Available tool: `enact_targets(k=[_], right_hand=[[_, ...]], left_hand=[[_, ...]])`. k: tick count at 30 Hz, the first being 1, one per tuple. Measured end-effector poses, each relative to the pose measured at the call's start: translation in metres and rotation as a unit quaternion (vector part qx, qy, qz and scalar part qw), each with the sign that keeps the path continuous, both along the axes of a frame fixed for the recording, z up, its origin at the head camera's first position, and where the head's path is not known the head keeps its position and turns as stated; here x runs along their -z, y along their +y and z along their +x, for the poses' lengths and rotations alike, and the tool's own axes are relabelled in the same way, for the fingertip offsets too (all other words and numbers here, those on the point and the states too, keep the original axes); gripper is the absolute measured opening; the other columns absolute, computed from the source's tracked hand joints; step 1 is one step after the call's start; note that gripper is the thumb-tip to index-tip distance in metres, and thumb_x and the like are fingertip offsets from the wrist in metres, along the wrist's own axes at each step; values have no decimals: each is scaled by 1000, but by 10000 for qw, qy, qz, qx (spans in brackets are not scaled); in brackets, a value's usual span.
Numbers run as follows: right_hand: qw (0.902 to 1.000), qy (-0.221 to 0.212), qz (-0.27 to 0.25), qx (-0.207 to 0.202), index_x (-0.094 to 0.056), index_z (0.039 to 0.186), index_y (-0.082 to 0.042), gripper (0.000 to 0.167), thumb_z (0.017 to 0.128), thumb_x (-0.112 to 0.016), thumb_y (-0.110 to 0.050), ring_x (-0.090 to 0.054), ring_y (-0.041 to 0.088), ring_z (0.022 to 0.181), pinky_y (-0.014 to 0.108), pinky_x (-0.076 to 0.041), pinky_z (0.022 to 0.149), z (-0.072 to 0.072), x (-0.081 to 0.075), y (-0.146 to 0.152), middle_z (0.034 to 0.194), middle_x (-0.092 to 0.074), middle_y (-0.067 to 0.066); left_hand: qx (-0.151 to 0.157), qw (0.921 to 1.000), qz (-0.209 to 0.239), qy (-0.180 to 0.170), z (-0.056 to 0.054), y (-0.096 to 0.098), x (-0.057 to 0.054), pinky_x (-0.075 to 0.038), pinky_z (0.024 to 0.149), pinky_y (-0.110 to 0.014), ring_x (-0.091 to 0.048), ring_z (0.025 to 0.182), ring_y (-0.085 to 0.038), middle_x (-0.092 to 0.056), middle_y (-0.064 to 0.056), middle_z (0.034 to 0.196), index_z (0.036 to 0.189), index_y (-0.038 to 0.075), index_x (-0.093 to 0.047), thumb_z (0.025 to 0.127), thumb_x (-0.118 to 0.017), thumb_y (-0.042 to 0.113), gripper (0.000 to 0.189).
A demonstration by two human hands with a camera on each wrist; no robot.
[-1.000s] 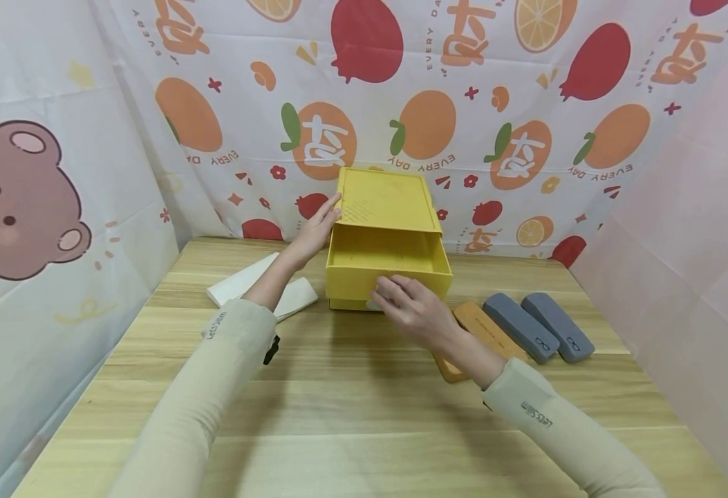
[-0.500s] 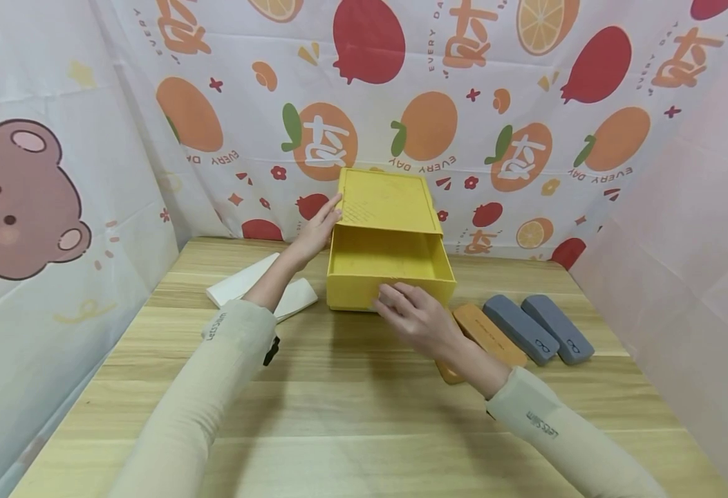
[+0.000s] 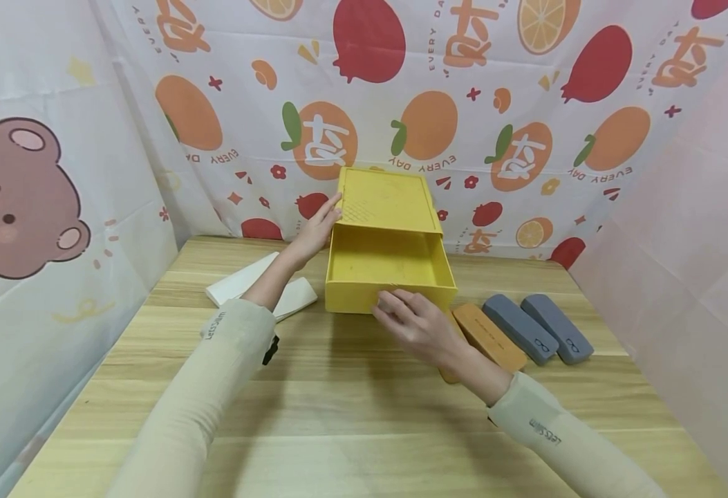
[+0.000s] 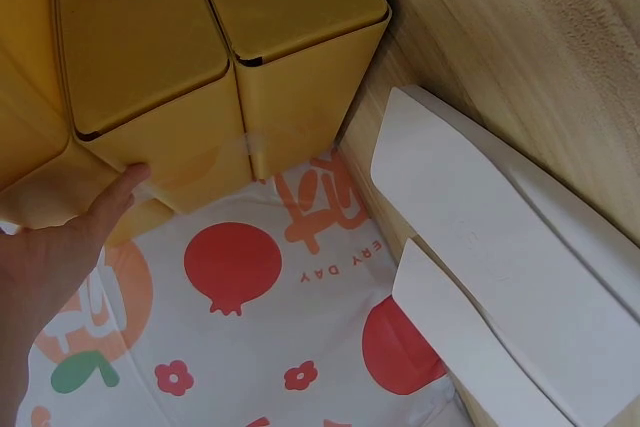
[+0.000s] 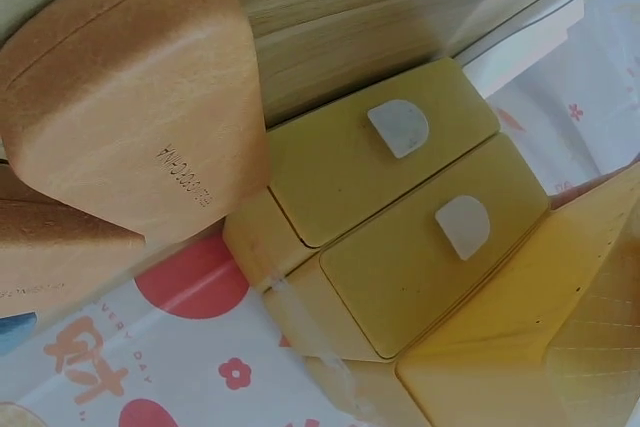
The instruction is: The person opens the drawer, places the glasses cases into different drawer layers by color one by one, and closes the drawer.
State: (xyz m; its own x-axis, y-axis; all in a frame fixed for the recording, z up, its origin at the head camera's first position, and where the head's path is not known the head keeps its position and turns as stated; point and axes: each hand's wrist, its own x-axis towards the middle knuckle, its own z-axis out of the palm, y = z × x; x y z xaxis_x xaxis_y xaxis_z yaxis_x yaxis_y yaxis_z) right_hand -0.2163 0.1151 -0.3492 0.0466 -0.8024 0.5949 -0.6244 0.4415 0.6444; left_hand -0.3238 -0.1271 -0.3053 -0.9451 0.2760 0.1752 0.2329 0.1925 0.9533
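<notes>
A yellow drawer box stands at the back of the table, its top drawer pulled out with nothing visible inside. Against the box's left side rests my left hand, fingers extended; the left wrist view shows this hand touching the side wall. My right hand is at the drawer front with curled fingers, pinching its pull tab, which the hand hides. Below, two closed drawers show whitish half-round tabs in the right wrist view, where the right hand itself is out of sight.
Two white cases lie left of the box. On the right are two orange-brown glasses cases, partly behind my right forearm, and two grey glasses cases. A fruit-print cloth hangs close behind the box.
The top drawer has slid farther out toward me, its front edge lower in view, and my right hand has come with it. My left hand stays on the box's side.
</notes>
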Motion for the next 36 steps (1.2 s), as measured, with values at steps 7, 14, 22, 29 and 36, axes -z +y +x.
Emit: enact_targets(k=[7,14,22,29,36], right_hand=[[10000,54,81,-6,-69,99,-7,24,96,-45,-4,-55,23,92,28,-47,73,3,2,2,110,-58,13],[9999,58,75,-89,-69,100,-7,26,97,-44,-3,-55,23,93,29,-47,75,5,4,3,111,-58,13],[9999,133,35,-59,-70,99,-8,25,96,-45,-3,-56,22,93,28,-47,74,6,6,3,110,-58,13],[9998,209,8,-39,-70,98,-8,25,96,-46,-5,-56,21,92,28,-47,74,9,6,3,109,-59,13],[9997,198,-58,-136,-70,97,-8,26,96,-45,-7,-56,21,91,28,-47,73,11,8,2,108,-59,13]], left_hand=[[-166,9994,-226,195,-12,-1,12,-37,80,-37,-34,124,-27,-30,-16,143,149,22,-18,100,-33,38,53],[-173,9996,-132,195,-11,0,10,-25,100,-48,-27,130,-27,-25,-15,146,148,20,-19,100,-34,35,53],[-193,9993,-274,194,-10,-1,9,-37,67,-30,-40,115,-24,-33,-17,141,148,23,-18,99,-33,39,54],[-157,9994,-238,180,-9,-1,9,-37,69,-29,-33,125,-24,-30,-17,143,149,22,-17,100,-33,38,54],[-189,9995,-198,155,-8,-1,10,-36,59,-24,-47,88,-12,-33,-16,141,148,23,-19,99,-33,40,54]])
